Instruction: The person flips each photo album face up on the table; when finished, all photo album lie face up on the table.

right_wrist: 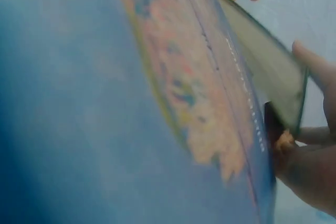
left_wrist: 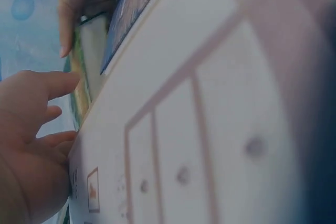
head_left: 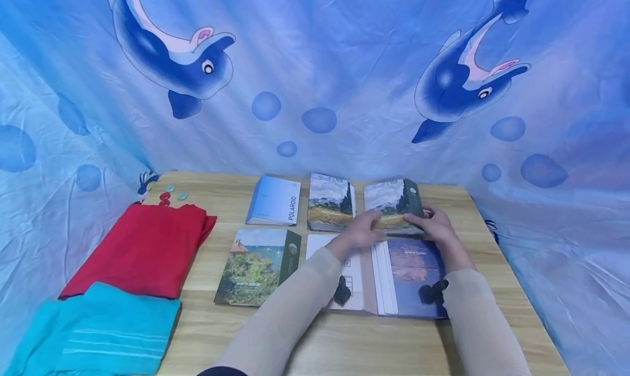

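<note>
**Both hands on the far-right album**

My left hand (head_left: 361, 229) and right hand (head_left: 435, 223) grasp a painted-cover album (head_left: 394, 204) by its near edge, fingers curled round it. It sits at the table's (head_left: 344, 338) back right, just behind an open album (head_left: 413, 275) under my wrists.

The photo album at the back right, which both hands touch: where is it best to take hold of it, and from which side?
Probably by its short side edges, one hand each side. The photo album lies flat, with another album close beside it on the left, so the right hand has the freer side.
</note>
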A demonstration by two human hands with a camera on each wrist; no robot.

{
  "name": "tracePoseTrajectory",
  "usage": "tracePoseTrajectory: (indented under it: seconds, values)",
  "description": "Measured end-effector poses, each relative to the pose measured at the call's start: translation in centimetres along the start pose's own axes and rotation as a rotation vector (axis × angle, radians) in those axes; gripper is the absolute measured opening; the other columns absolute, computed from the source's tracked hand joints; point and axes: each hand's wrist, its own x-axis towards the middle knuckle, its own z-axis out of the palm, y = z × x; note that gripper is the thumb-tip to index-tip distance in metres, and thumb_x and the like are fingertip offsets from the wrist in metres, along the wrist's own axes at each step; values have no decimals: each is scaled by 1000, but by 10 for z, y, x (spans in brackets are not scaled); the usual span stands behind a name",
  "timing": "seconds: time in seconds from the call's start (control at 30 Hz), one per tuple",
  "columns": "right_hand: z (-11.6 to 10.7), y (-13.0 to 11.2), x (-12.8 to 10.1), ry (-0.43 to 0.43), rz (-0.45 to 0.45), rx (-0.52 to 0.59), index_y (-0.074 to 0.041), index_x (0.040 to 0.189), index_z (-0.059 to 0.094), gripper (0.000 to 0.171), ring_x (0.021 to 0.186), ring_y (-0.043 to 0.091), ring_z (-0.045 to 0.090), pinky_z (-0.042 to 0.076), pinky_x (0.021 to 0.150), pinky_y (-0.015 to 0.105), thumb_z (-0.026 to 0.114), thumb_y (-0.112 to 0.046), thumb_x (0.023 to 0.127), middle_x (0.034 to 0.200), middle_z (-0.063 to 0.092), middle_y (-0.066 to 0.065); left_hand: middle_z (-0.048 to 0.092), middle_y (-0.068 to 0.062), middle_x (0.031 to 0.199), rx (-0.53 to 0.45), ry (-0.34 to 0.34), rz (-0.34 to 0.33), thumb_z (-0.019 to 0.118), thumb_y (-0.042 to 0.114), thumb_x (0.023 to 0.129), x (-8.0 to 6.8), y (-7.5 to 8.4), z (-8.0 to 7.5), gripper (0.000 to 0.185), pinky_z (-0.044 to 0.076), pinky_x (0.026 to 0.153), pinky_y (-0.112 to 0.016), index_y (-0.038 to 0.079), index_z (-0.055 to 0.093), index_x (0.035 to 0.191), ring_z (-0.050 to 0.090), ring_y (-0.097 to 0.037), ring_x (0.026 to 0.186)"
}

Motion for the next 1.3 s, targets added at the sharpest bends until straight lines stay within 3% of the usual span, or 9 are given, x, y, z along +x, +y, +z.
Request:
tracePoseTrajectory:
  seconds: [0.17, 0.37, 0.57, 0.73, 0.93, 1.13, 1.3]
  values:
    - [1, -9, -5, -32, -85, -6, 5, 155, 28, 92, 130, 44, 46, 39, 111, 56, 75, -43, 91, 145, 44, 31, 40, -7, 159, 62, -4, 29, 66, 25, 99, 3, 2, 2, 64, 31, 120, -36, 11, 40, 156, 37, -24, 146]
    - [0, -26, -13, -16, -93, 25, -3, 158, 28, 92, 129, 40, 46, 39, 110, 54, 74, -46, 91, 146, 43, 27, 40, -6, 159, 65, 5, 78, 64, 26, 101, 5, 4, 2, 61, 33, 119, -35, 14, 40, 156, 37, -22, 146]
    - [5, -41, -22, 5, -193, 28, -10, 160, 30, 83, 122, 35, 48, 44, 101, 43, 68, -46, 96, 141, 47, 25, 46, -5, 155, 17, 91, 125, 69, 25, 98, 8, 8, 2, 62, 40, 114, -33, 17, 44, 154, 47, -22, 139]
    - [11, -43, -24, -26, -266, 40, -15, 161, 29, 75, 122, 35, 49, 50, 95, 43, 63, -41, 100, 142, 46, 26, 54, -7, 148, -3, 170, 118, 72, 22, 96, 10, 13, 2, 59, 46, 108, -34, 16, 50, 150, 55, -23, 130]
    - [16, -45, -26, -67, -298, 90, -15, 161, 28, 67, 129, 40, 49, 56, 90, 47, 58, -32, 103, 152, 39, 25, 55, -10, 147, -147, 215, 112, 71, 12, 95, 10, 14, 2, 60, 47, 107, -30, 15, 49, 151, 54, -22, 132]
    - [21, -56, -31, -62, -323, 54, -14, 161, 28, 71, 132, 43, 48, 51, 98, 59, 60, -38, 102, 152, 39, 24, 49, -14, 151, -335, 203, 170, 69, 0, 93, 11, 13, 4, 73, 46, 107, -26, 12, 36, 157, 52, -25, 136]
    - [21, -54, -28, -151, -345, 4, -8, 159, 29, 70, 131, 50, 47, 52, 96, 60, 58, -38, 103, 150, 40, 28, 45, -17, 154, -337, 221, 193, 69, -7, 89, 11, 10, 4, 91, 45, 107, -25, 13, 20, 163, 52, -31, 134]
